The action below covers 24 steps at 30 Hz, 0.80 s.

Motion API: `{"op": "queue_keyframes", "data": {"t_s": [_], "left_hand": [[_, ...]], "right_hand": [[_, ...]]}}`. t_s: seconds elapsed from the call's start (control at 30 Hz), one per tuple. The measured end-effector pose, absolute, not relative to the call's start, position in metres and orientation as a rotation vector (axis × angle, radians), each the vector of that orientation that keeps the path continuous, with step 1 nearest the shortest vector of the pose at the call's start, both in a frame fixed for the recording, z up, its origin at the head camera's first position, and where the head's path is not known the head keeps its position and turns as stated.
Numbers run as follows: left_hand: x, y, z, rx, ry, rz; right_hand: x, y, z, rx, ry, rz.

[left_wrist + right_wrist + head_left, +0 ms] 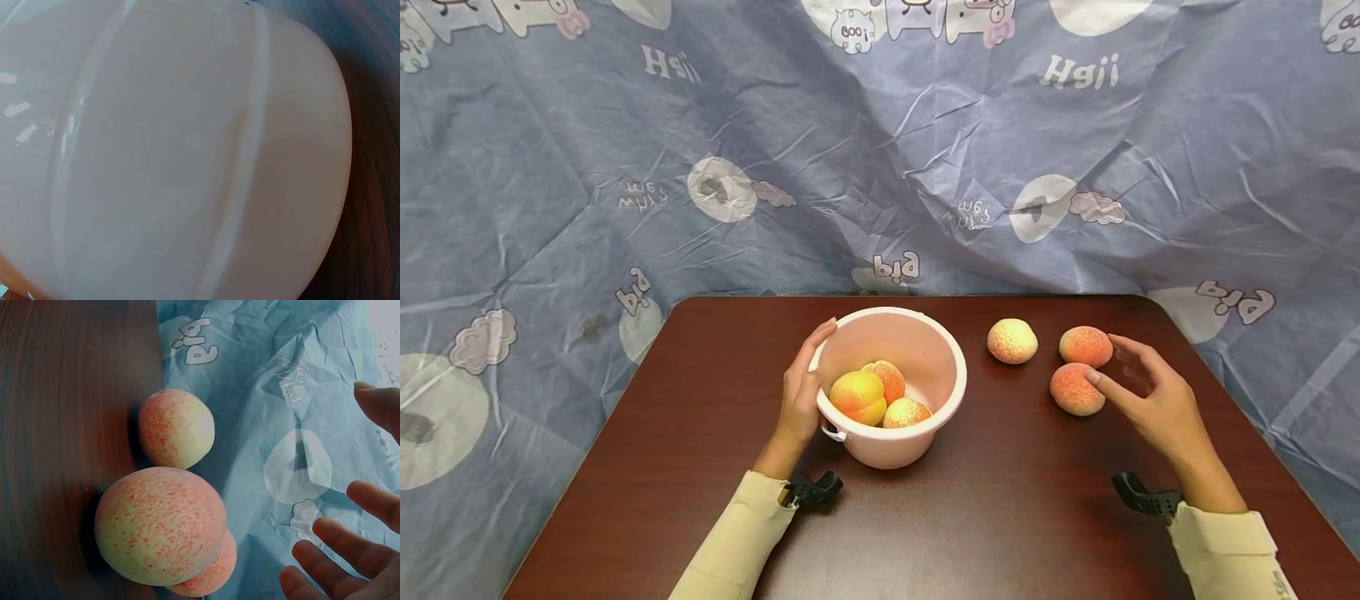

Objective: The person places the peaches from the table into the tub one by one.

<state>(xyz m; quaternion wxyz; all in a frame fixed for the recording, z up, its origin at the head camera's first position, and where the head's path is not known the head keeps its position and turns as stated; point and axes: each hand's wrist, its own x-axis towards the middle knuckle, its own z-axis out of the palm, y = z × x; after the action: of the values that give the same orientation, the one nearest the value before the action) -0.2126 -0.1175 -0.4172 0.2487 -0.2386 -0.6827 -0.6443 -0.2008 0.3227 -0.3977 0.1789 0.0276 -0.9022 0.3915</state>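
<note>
A pale pink bucket [891, 448] with a small white handle at its side stands on the table, and its curved outer wall [169, 150] fills the left wrist view. Three peaches lie inside, among them a yellow-orange one [856, 397]. My left hand [801, 392] rests against the bucket's left rim with fingers extended. To the right, my right hand [1157, 400] is spread beside two red-orange peaches, the far one [1086, 347] and the near one [1077, 389]; in the right wrist view its fingers are parted with nothing between them. A paler peach [1012, 341] lies left of these two.
The dark brown wooden table [1000, 517] has rounded far corners. Behind it hangs a creased blue-grey cloth [820, 125] with cartoon prints, close to the table's far edge. Each wrist wears a black strap mount [1146, 496] over a cream sleeve.
</note>
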Motion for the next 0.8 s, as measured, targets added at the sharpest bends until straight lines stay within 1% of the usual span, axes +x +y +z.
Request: {"op": "queue_keyframes", "data": {"t_s": [0.2,0.33,0.47,0.67,0.8], "left_hand": [[-0.228,-0.121,-0.441,-0.636,-1.862,-1.734],[-0.232,-0.122,-0.445,-0.643,-1.858,-1.727],[-0.227,-0.12,-0.437,-0.634,-1.863,-1.733],[-0.21,-0.117,-0.413,-0.643,-1.873,-1.763],[-0.207,-0.116,-0.409,-0.633,-1.887,-1.757]], "right_hand": [[-0.204,0.326,-0.405,0.044,-2.576,1.093],[-0.208,0.328,-0.409,0.033,-2.58,1.103],[-0.212,0.331,-0.413,0.023,-2.594,1.109],[-0.214,0.334,-0.419,0.006,-2.602,1.113],[-0.216,0.336,-0.424,0.017,-2.6,1.122]]}}
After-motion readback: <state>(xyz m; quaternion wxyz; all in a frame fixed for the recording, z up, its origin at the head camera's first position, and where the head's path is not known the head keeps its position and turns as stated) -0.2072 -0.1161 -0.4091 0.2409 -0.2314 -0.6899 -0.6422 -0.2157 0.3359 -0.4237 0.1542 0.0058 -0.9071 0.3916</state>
